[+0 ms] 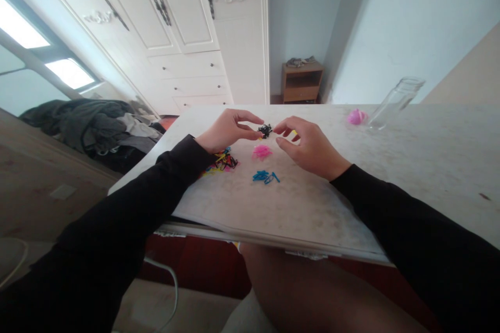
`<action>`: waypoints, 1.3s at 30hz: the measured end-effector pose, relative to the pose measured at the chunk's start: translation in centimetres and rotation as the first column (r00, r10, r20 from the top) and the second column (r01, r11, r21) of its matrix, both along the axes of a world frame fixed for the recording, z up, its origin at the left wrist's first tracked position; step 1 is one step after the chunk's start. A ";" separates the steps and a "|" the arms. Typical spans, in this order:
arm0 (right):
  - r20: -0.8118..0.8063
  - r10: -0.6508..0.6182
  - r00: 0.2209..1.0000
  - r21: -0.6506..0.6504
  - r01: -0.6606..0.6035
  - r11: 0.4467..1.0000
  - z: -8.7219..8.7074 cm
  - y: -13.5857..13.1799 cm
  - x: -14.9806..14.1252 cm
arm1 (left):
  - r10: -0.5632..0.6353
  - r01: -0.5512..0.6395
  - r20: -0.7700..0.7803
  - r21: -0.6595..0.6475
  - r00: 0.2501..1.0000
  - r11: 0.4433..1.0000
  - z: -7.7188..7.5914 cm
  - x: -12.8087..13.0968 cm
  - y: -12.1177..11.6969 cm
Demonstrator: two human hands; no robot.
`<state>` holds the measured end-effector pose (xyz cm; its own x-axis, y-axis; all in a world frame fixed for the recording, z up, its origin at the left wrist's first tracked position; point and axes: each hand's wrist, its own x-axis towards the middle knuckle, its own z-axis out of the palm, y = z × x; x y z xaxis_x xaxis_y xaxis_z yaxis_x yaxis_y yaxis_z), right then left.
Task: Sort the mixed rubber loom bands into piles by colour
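My left hand (226,131) pinches thumb and fingers beside a small clump of black elastic bands (265,130) lying on the white table (410,166). My right hand (308,146) sits just right of that clump, fingers curled, forefinger tip close to it; something yellow peeks from behind it. Whether either hand grips a band is too small to tell. A pink pile of bands (261,152) lies below the black clump, a blue pile (265,177) nearer me, and a mixed-colour heap (222,162) under my left wrist.
A clear glass bottle (394,103) lies tilted at the table's far right, with a pink lid-like object (356,116) beside it. Clothes (97,130) are heaped to the left. A white wardrobe (187,31) and a wooden nightstand (302,82) stand behind.
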<state>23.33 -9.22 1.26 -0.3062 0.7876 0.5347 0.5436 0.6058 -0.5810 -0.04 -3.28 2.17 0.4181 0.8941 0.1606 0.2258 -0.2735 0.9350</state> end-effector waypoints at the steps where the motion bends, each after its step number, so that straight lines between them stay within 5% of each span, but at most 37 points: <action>1: 0.003 0.015 1.000 -0.010 -0.015 1.000 0.0 -0.1 0.0 | -0.006 0.006 0.020 -0.001 1.000 1.000 0.1 0.1 -0.2; 11: -0.037 0.246 0.969 -0.099 -0.248 0.964 -0.2 -0.5 -0.4 | -0.032 0.032 0.113 -0.004 0.993 0.999 0.1 0.6 -0.8; 39: -0.104 0.138 0.985 -0.110 -0.149 0.983 0.1 -0.1 0.0 | -0.074 0.076 0.124 -0.016 0.990 0.997 -0.5 0.8 -0.7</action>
